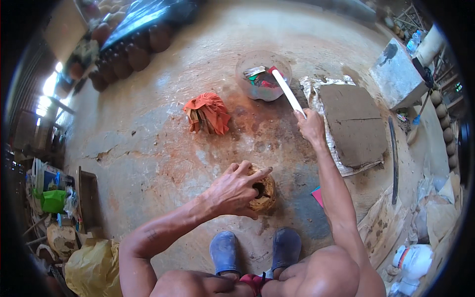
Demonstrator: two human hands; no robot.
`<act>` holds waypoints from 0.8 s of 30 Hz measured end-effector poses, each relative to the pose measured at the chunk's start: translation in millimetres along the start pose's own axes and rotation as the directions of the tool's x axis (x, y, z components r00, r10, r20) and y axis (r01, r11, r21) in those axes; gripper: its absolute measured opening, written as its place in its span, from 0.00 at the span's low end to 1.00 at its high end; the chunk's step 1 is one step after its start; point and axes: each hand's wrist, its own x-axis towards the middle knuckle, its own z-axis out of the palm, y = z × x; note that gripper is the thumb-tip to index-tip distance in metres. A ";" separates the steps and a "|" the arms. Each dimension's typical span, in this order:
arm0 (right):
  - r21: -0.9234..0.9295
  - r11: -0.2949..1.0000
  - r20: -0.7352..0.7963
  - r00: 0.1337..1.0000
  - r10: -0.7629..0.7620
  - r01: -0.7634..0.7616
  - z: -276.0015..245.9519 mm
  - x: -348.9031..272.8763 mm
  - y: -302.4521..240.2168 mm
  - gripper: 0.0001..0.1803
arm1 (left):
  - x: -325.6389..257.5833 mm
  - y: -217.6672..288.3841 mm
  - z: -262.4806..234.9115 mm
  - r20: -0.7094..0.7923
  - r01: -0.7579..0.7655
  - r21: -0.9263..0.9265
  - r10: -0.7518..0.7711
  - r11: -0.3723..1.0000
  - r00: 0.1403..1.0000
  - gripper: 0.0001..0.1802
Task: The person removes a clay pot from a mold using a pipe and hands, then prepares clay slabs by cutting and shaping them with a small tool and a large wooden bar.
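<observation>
Between my feet and the orange cloth sits a round, tan, rough-surfaced ring-like thing (267, 194) with a dark hole in its middle. My left hand (237, 188) lies over its left side, fingers spread apart; whether they press on it I cannot tell. Farther off to the right, my right hand (311, 125) is closed around the near end of a long white stick (288, 91). The stick's far end, with something red at its tip, reaches over a clear round basin (242, 81). Inside the basin are green, red and pale pieces in murky liquid.
An orange cloth bundle (207, 113) lies left of the basin. To the right, a grey clay slab (352, 123) rests on a white sack, beside a dark rod (393, 161). A pale block (398, 72) stands beyond. Dark round pots (138, 55) line the back left.
</observation>
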 end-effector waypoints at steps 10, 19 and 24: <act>0.357 0.930 -0.021 0.996 -0.085 0.087 -8.0 -54.8 -5.1 0.20 | 3.0 -54.4 -6.1 -0.350 -0.119 -0.542 -0.095 0.832 0.932 0.28; 0.367 0.837 0.080 0.883 -0.463 0.406 -12.9 -154.6 -56.0 0.21 | 54.0 -99.9 -107.6 -0.426 -0.693 -0.712 -0.854 0.112 0.300 0.35; 0.381 0.790 -0.010 0.856 -0.517 0.481 -22.4 -169.1 -77.0 0.20 | 64.3 -64.2 -111.6 -0.385 -0.717 -0.696 -0.867 0.047 0.316 0.25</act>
